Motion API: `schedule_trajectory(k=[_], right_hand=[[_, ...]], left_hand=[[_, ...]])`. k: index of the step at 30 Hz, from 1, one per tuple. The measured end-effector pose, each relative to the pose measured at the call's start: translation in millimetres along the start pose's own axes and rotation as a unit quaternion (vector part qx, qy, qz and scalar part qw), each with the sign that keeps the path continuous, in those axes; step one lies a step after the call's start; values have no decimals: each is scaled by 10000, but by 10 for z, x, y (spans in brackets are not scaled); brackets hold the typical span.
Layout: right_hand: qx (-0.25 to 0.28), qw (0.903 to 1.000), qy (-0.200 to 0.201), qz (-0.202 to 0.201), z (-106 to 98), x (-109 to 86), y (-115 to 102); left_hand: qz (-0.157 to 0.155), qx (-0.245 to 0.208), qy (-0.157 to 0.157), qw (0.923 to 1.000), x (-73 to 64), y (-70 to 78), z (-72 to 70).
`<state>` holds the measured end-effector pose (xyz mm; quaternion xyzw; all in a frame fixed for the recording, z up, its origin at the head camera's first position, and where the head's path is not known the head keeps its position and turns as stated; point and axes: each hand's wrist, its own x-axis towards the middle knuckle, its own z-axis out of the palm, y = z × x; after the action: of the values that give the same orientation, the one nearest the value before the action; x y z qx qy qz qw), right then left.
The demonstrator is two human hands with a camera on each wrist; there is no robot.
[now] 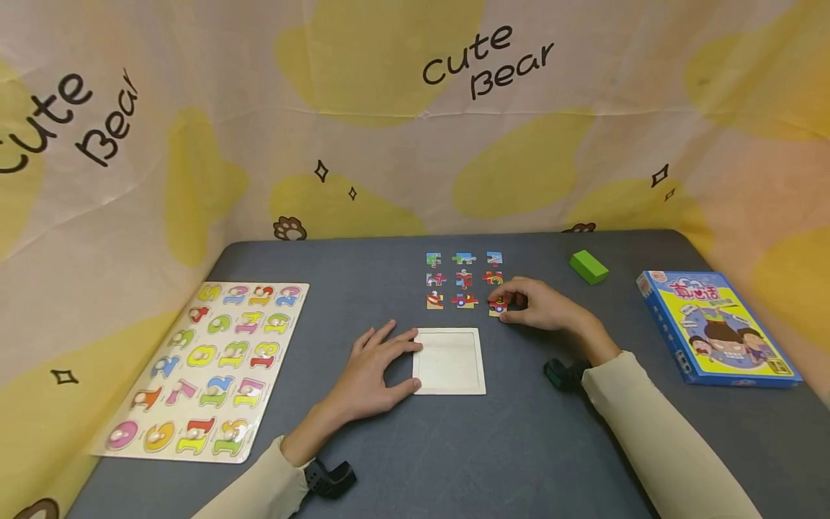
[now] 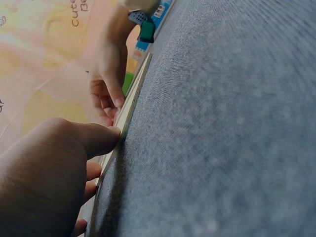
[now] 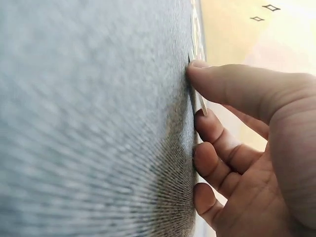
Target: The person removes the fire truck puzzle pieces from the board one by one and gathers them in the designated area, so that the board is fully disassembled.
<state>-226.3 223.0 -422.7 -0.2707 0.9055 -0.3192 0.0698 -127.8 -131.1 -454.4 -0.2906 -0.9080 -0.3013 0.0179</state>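
Note:
My left hand [image 1: 371, 371] touches the left edge of a square white puzzle tray [image 1: 449, 362] with thumb and index finger, the fingers spread and fairly straight. In the left wrist view the thumb [image 2: 106, 139] rests on the tray's edge [image 2: 132, 101]. Beyond the tray, my right hand [image 1: 543, 305] pinches a red car jigsaw piece [image 1: 498, 308] between thumb and fingers, low at the table. The right wrist view shows the thin piece edge-on near the thumb [image 3: 217, 81]. Several other jigsaw pieces [image 1: 464, 279] lie in spaced rows beside it.
A number puzzle board [image 1: 217, 367] lies at the left. Toward the back right sits a green block [image 1: 588, 267]. A blue and yellow box [image 1: 720, 328] lies at the right edge of the grey table [image 1: 415, 461]. Printed cloth [image 1: 376, 144] hangs behind.

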Motion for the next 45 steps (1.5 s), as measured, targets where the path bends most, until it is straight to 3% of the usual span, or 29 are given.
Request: schedule_trajectory(k=[14, 24, 37, 45], right_hand=[[26, 9999, 142, 73, -8, 125, 47], [135, 9992, 350, -134, 35, 117, 69], [15, 9991, 420, 54, 64, 128, 112], [350, 9974, 624, 107, 69, 110, 128]], left_hand=[[-24, 11, -15, 10000, 14, -23, 2], [-80, 17, -66, 9999, 20, -24, 0], [-66, 40, -37, 10000, 33, -26, 10], [-71, 62, -47, 9999, 50, -24, 18]])
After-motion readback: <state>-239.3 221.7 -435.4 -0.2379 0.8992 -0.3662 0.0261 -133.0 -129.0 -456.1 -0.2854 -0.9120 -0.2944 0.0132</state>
